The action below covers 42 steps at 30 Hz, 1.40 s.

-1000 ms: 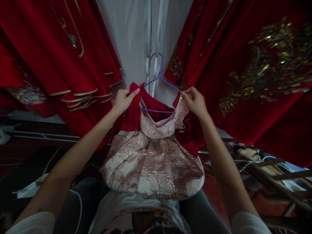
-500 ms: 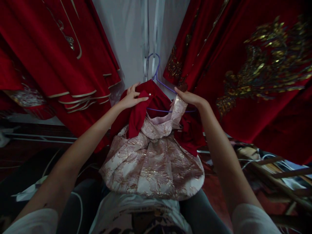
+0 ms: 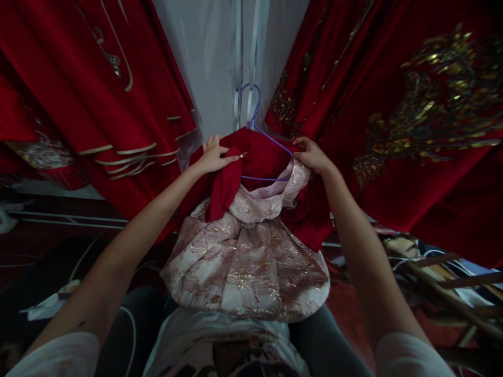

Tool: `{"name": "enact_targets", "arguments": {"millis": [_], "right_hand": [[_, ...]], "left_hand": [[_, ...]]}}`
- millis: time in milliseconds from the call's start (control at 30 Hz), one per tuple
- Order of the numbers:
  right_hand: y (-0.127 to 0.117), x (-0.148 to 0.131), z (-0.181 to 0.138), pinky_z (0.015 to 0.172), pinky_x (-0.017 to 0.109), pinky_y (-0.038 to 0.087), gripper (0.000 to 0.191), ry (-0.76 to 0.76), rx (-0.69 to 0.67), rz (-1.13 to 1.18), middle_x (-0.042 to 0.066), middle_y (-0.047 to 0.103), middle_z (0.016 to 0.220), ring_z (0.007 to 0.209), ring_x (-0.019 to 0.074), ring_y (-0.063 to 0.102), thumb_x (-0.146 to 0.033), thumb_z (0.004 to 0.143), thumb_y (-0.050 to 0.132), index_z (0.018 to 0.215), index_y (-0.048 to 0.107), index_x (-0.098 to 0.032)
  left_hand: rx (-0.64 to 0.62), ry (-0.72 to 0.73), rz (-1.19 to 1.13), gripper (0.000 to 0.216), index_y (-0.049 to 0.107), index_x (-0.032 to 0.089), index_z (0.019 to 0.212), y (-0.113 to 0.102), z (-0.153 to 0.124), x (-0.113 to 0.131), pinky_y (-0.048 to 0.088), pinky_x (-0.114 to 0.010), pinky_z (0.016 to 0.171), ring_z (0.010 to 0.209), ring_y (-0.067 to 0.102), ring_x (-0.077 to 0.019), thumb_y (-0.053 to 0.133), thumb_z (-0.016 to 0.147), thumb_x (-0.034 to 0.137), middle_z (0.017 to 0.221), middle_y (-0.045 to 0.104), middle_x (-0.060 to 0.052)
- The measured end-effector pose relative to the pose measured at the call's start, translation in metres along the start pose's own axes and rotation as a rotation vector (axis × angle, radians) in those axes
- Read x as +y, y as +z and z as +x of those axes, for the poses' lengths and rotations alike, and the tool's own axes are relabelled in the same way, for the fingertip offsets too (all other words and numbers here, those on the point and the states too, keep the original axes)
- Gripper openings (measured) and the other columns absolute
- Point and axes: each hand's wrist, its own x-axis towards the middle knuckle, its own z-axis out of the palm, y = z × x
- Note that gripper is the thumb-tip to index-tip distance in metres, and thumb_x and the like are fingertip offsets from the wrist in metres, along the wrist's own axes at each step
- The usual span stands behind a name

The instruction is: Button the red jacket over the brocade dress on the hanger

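Observation:
A small dress (image 3: 245, 262) with a pink and gold brocade skirt hangs on a purple wire hanger (image 3: 254, 112) in front of me. A red velvet jacket (image 3: 259, 154) lies over the dress's shoulders. My left hand (image 3: 214, 155) grips the jacket's left shoulder, fingers closed on the red cloth beside a pearl button. My right hand (image 3: 312, 154) pinches the jacket's right shoulder at the hanger's end. The hanger's hook rises between my hands.
Red robes with gold embroidery hang at the left (image 3: 98, 89) and at the right (image 3: 412, 120). A white garment bag (image 3: 220, 57) hangs behind the hanger. Wooden slats and cables (image 3: 440, 272) lie at the lower right. My lap is below the skirt.
The red jacket has been pulled up over the hanger's shoulders and now covers most of its wire. Both hands moved slightly inward and up with the cloth.

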Motion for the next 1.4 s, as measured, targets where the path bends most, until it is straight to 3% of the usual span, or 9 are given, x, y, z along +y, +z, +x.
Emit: {"name": "enact_targets", "arguments": {"millis": [167,467,633,867,967,1067,1167,1300,1400], "right_hand": [[-0.018,0.011,0.004,0.064,0.026,0.041,0.028,-0.116,0.320,-0.213,-0.002,0.051,0.071,0.066,0.0133,0.049,-0.004,0.054,0.055,0.076,0.048,-0.020],[-0.060,0.018,-0.026,0.068,0.032,0.047,0.024,-0.064,0.457,-0.429,0.003,0.062,0.075,0.070,0.0184,0.058,-0.007,0.058,0.057,0.078,0.057,-0.020],[-0.064,0.002,-0.048,0.063,0.031,0.047,0.019,0.095,0.312,-0.490,0.001,0.060,0.065,0.063,0.0174,0.058,-0.018,0.058,0.070,0.075,0.062,-0.019],[-0.061,-0.030,-0.079,0.051,0.026,0.042,0.022,0.166,-0.062,-0.111,0.002,0.062,0.067,0.056,0.0142,0.055,-0.032,0.067,0.070,0.082,0.061,-0.020],[-0.048,-0.028,-0.077,0.052,0.027,0.042,0.014,0.182,-0.006,-0.058,0.001,0.058,0.064,0.056,0.0146,0.052,-0.035,0.075,0.060,0.076,0.056,-0.021],[-0.034,-0.015,-0.069,0.056,0.029,0.043,0.020,0.216,0.156,-0.039,0.001,0.051,0.063,0.058,0.0157,0.049,-0.036,0.083,0.044,0.068,0.048,-0.022],[-0.025,-0.005,-0.066,0.066,0.031,0.046,0.017,0.114,0.296,-0.129,0.002,0.055,0.075,0.070,0.0173,0.053,-0.038,0.079,0.050,0.082,0.050,-0.021],[-0.028,-0.010,-0.080,0.076,0.033,0.047,0.043,-0.183,0.360,-0.360,0.007,0.057,0.098,0.083,0.0190,0.056,-0.033,0.066,0.069,0.102,0.049,-0.019],[-0.034,-0.018,-0.089,0.074,0.033,0.047,0.024,-0.206,0.392,-0.430,0.007,0.059,0.091,0.079,0.0191,0.057,-0.035,0.077,0.061,0.094,0.053,-0.020]], "left_hand": [[0.007,0.025,0.029,0.042,0.072,0.018,0.084,0.009,0.002,0.001,0.030,-0.053,0.099,0.119,0.041,-0.0359,0.057,0.081,0.058,0.116,0.047,-0.013],[0.016,0.035,0.096,0.040,0.072,0.019,0.087,0.011,-0.003,0.008,0.032,-0.052,0.095,0.116,0.043,-0.0360,0.056,0.083,0.055,0.111,0.048,-0.013],[0.027,0.008,0.126,0.041,0.072,0.019,0.091,0.008,-0.008,0.012,0.032,-0.052,0.095,0.118,0.041,-0.0379,0.055,0.084,0.055,0.113,0.047,-0.015],[0.021,0.001,0.123,0.044,0.072,0.019,0.094,0.007,-0.014,0.017,0.031,-0.052,0.095,0.119,0.039,-0.0385,0.052,0.085,0.057,0.116,0.046,-0.015],[0.010,-0.003,0.120,0.044,0.072,0.019,0.095,0.006,-0.015,0.017,0.030,-0.052,0.095,0.119,0.039,-0.0380,0.052,0.085,0.057,0.116,0.045,-0.015],[0.004,-0.003,0.119,0.043,0.072,0.020,0.095,0.005,-0.016,0.019,0.030,-0.052,0.096,0.119,0.039,-0.0376,0.052,0.085,0.056,0.116,0.046,-0.014],[0.006,0.000,0.126,0.042,0.072,0.020,0.095,0.005,-0.018,0.020,0.031,-0.052,0.095,0.119,0.040,-0.0374,0.053,0.085,0.056,0.115,0.046,-0.014],[0.029,0.002,0.114,0.041,0.072,0.020,0.093,0.006,-0.019,0.019,0.032,-0.053,0.095,0.119,0.040,-0.0376,0.054,0.084,0.056,0.115,0.046,-0.014],[0.045,0.005,0.090,0.042,0.072,0.019,0.091,0.008,-0.019,0.020,0.032,-0.054,0.095,0.119,0.041,-0.0383,0.055,0.083,0.056,0.115,0.046,-0.014]]}}
